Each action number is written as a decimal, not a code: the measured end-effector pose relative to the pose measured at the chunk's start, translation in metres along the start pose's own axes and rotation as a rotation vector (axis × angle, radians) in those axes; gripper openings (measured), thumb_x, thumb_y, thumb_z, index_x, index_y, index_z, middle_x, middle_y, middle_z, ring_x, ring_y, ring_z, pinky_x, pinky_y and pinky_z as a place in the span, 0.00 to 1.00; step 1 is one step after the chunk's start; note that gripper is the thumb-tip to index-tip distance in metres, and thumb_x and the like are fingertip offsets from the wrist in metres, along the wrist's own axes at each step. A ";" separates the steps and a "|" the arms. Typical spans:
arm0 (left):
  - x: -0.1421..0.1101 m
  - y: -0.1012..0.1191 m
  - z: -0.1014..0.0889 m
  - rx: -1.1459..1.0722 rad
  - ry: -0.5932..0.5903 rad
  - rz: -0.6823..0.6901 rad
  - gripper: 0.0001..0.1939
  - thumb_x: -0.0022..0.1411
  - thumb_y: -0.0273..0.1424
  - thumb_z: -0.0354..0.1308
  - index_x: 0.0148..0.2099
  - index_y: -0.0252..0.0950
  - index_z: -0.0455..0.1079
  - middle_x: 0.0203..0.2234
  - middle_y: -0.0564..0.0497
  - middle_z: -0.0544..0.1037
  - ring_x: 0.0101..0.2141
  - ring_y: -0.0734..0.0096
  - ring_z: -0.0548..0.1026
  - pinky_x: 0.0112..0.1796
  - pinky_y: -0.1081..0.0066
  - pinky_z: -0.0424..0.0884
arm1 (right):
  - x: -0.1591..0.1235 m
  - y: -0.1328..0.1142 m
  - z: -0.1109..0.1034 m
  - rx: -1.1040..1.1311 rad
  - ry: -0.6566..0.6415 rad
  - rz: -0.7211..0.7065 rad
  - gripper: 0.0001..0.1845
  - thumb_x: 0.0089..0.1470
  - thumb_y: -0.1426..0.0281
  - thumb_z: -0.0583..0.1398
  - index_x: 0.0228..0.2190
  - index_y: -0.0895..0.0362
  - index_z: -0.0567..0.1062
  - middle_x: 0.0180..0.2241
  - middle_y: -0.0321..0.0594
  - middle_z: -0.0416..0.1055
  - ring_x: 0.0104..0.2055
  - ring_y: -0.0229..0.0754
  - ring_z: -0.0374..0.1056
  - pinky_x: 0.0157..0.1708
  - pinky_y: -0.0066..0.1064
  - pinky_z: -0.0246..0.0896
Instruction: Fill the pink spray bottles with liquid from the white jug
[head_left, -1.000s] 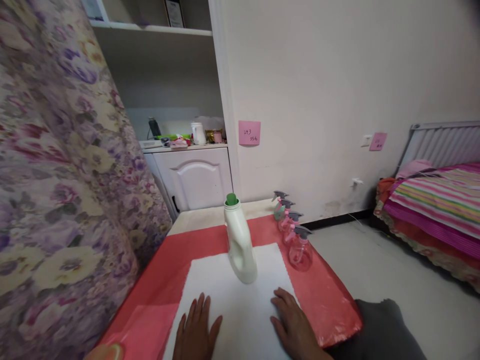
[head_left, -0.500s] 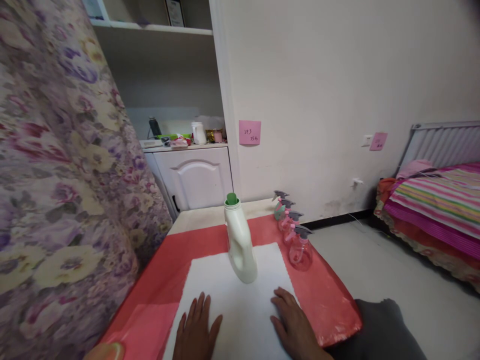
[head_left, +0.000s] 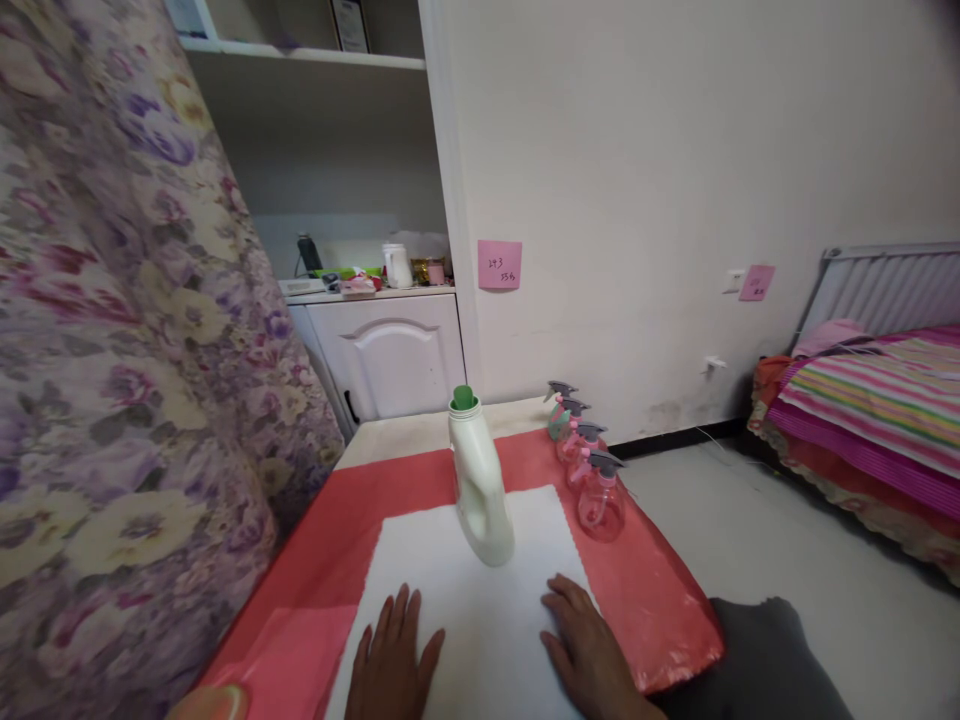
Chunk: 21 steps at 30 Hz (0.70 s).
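Note:
My left hand [head_left: 391, 655] lies flat on a white cloth [head_left: 480, 620], its fingers stretched out and the thumb apart. On the same cloth, to the right, rests my right hand [head_left: 585, 645], fingers slightly bent, thumb apart, holding nothing. Beyond both hands a pale green detergent bottle [head_left: 482, 490] with a moulded handle stands upright at the cloth's far part. Its cap is off, and a green pouring spout [head_left: 463, 398] shows in the neck. Neither hand touches the bottle.
Several spray bottles [head_left: 601, 505] with grey trigger heads line the right side of the red-covered table [head_left: 652, 590]. A rounded object [head_left: 217, 703] is cut off at the lower left. A floral curtain [head_left: 142, 350] hangs left; a cabinet [head_left: 397, 350] stands behind, a bed [head_left: 877, 400] far right.

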<state>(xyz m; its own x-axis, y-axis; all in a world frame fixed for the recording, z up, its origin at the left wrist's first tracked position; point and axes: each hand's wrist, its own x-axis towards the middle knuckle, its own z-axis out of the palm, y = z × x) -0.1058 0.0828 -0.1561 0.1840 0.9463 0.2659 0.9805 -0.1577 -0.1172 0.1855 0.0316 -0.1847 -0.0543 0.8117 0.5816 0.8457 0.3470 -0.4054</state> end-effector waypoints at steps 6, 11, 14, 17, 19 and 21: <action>0.000 0.000 0.000 0.005 0.019 0.010 0.33 0.65 0.45 0.43 0.65 0.31 0.61 0.64 0.42 0.62 0.63 0.51 0.61 0.60 0.50 0.58 | 0.000 0.000 -0.001 0.015 -0.019 0.017 0.19 0.56 0.73 0.58 0.50 0.55 0.69 0.55 0.52 0.71 0.58 0.50 0.67 0.54 0.45 0.71; -0.001 -0.001 0.001 -0.007 0.033 0.006 0.33 0.65 0.46 0.45 0.64 0.31 0.63 0.64 0.42 0.62 0.63 0.51 0.62 0.60 0.50 0.58 | 0.000 0.000 0.000 0.018 -0.024 0.031 0.19 0.56 0.73 0.58 0.50 0.55 0.70 0.55 0.52 0.71 0.58 0.50 0.67 0.55 0.45 0.70; -0.001 -0.001 0.000 -0.017 0.019 -0.001 0.33 0.65 0.45 0.44 0.64 0.30 0.62 0.64 0.42 0.62 0.63 0.51 0.62 0.60 0.50 0.58 | -0.001 0.000 0.000 0.016 -0.013 0.021 0.19 0.56 0.73 0.58 0.51 0.56 0.69 0.55 0.52 0.71 0.59 0.50 0.67 0.55 0.45 0.70; 0.000 0.000 -0.001 -0.026 0.008 -0.010 0.33 0.65 0.46 0.44 0.64 0.31 0.62 0.64 0.42 0.63 0.63 0.52 0.62 0.60 0.50 0.58 | -0.001 0.001 0.001 0.027 -0.009 0.021 0.19 0.56 0.73 0.57 0.51 0.55 0.69 0.55 0.51 0.71 0.59 0.50 0.67 0.55 0.44 0.70; 0.000 0.000 -0.002 -0.032 0.014 -0.012 0.33 0.64 0.46 0.44 0.64 0.32 0.62 0.64 0.42 0.63 0.63 0.52 0.62 0.61 0.50 0.57 | -0.001 0.000 0.001 0.037 -0.003 0.026 0.19 0.56 0.73 0.57 0.51 0.54 0.69 0.55 0.50 0.71 0.59 0.50 0.67 0.55 0.44 0.70; 0.000 0.000 -0.002 -0.041 0.017 -0.010 0.33 0.64 0.46 0.44 0.64 0.31 0.62 0.64 0.42 0.62 0.63 0.52 0.61 0.61 0.50 0.56 | -0.001 -0.001 0.000 0.040 0.004 0.025 0.19 0.56 0.73 0.57 0.51 0.54 0.69 0.55 0.50 0.71 0.58 0.50 0.67 0.54 0.44 0.71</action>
<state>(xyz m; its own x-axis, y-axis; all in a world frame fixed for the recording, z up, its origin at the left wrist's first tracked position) -0.1055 0.0825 -0.1543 0.1747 0.9431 0.2830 0.9843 -0.1596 -0.0756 0.1849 0.0311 -0.1850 -0.0311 0.8185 0.5736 0.8251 0.3449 -0.4475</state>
